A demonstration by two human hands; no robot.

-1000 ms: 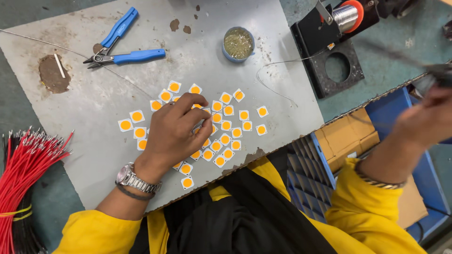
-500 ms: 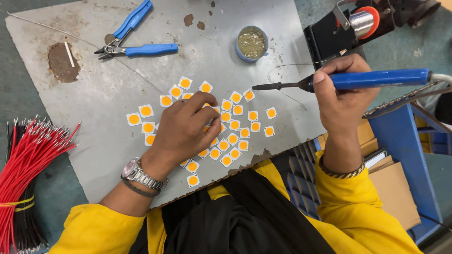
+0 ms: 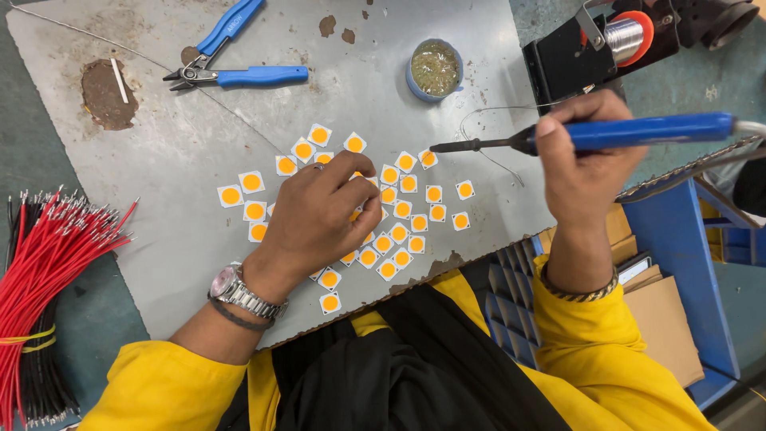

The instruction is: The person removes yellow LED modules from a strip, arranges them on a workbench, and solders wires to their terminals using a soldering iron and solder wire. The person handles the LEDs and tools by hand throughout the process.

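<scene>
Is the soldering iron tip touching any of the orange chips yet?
Apart. The head view shows the soldering iron tip over bare metal sheet, with a gap to the nearest orange chip.

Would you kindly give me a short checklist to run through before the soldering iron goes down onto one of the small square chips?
1. Iron held firmly: ok. The right hand grips the blue soldering iron by its handle.
2. Tip placement: not ok. The iron's tip hovers beside the square chips; I see no contact with one.
3. Chip steadied: ok. The left hand presses its fingertips on the cluster.
4. Fingers clear of the tip: ok. There is a visible gap between them.
5. Solder wire at hand: cannot tell. A thin wire loops near the tip, but its end is hard to see.
6. Flux tin open: ok.
</scene>
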